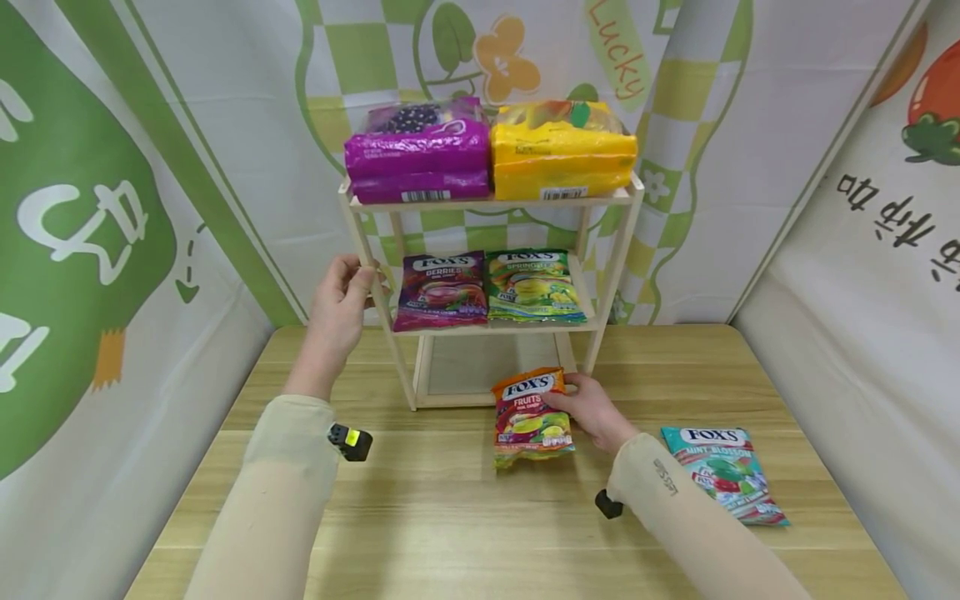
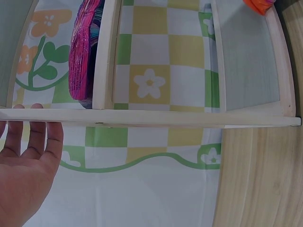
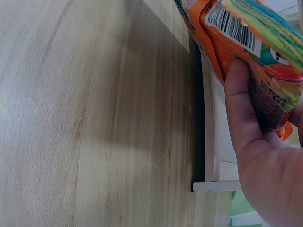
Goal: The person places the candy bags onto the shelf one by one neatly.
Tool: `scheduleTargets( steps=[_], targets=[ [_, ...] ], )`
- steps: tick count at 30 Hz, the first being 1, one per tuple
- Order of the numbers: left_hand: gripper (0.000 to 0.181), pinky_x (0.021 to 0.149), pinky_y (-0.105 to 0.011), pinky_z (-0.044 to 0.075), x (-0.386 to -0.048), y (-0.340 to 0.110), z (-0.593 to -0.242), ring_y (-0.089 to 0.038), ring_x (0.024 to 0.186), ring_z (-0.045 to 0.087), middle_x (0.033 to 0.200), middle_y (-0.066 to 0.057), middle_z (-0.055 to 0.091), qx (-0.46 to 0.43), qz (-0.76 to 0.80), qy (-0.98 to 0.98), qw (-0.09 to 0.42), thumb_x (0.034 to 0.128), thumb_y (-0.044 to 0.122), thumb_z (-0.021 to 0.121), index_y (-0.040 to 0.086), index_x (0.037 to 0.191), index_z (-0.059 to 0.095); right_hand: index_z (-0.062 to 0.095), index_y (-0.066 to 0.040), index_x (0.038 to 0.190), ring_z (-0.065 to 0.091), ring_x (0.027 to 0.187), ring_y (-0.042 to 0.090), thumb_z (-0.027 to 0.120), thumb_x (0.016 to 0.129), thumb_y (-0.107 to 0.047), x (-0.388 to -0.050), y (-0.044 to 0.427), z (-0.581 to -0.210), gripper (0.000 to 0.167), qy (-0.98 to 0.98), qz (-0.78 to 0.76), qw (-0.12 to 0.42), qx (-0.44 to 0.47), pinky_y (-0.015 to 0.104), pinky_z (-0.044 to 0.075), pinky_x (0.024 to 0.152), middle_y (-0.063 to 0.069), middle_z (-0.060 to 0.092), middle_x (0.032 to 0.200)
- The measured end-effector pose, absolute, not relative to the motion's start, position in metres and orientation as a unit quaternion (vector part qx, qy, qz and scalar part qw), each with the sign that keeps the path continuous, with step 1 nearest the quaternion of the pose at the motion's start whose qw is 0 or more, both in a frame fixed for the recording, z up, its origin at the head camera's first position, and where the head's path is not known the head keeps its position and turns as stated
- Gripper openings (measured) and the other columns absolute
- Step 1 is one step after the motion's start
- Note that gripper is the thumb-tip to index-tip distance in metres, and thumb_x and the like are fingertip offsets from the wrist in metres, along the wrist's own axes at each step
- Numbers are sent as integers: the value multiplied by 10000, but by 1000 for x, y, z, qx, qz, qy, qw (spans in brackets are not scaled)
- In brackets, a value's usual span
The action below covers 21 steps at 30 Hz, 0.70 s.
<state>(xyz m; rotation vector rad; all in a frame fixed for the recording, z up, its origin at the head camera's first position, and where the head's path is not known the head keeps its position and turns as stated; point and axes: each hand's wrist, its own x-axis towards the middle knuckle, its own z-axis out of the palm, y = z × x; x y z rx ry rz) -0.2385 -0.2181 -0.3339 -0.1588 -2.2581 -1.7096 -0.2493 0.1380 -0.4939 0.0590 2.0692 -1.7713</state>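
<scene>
My left hand (image 1: pixel 341 304) grips the left front post of a small wooden shelf rack (image 1: pixel 617 250). In the left wrist view its fingertips reach over the post (image 2: pixel 165 117). An orange bag of Fox's Fruits candy (image 1: pixel 531 417) is held in my right hand (image 1: pixel 598 410), just in front of the rack's lowest shelf (image 1: pixel 487 367). Up close in the right wrist view, fingers curl at the edge of the bag (image 3: pixel 222 38), below its barcode. On the middle shelf lie a purple Berries bag (image 1: pixel 442 292) and a green Spring Tea bag (image 1: pixel 534 287) side by side.
A purple pack (image 1: pixel 420 158) and a yellow pack (image 1: pixel 564 154) sit on the top shelf. To the right, a teal Mint Blossom bag (image 1: pixel 723 475) lies on the wooden table (image 1: pixel 420 517). Printed curtains (image 1: pixel 255 150) stand behind and at both sides.
</scene>
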Motion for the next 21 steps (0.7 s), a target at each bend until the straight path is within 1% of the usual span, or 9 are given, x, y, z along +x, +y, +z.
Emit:
scheduleTargets(
  steps=[6, 13, 21],
  targets=[
    [463, 996, -363, 536, -238, -218, -333, -190, 1073, 593, 1223, -160, 556, -58, -599, -785, 149, 1100, 365, 402, -22, 1349, 441, 371, 36, 1497, 721, 877, 209, 639, 1029, -239, -249, 137, -494, 605, 741, -638, 208, 23, 369, 643, 775, 257, 613, 1274],
    [467, 989, -351, 538, -238, -218, -333, -195, 1069, 598, 1202, -117, 559, -59, -600, -784, 148, 1098, 367, 403, -21, 1357, 436, 396, 36, 1487, 714, 909, 199, 641, 1030, -258, -250, 134, -494, 596, 733, -648, 208, 21, 366, 638, 795, 248, 616, 1288],
    [471, 987, -346, 532, -237, -217, -331, -239, 1111, 588, 1195, -98, 558, -59, -598, -786, 147, 1099, 368, 402, -21, 1362, 431, 396, 9, 1497, 711, 988, 241, 643, 1026, -243, -252, 130, -495, 588, 721, -659, 214, 29, 372, 633, 834, 236, 615, 1303]
  ],
)
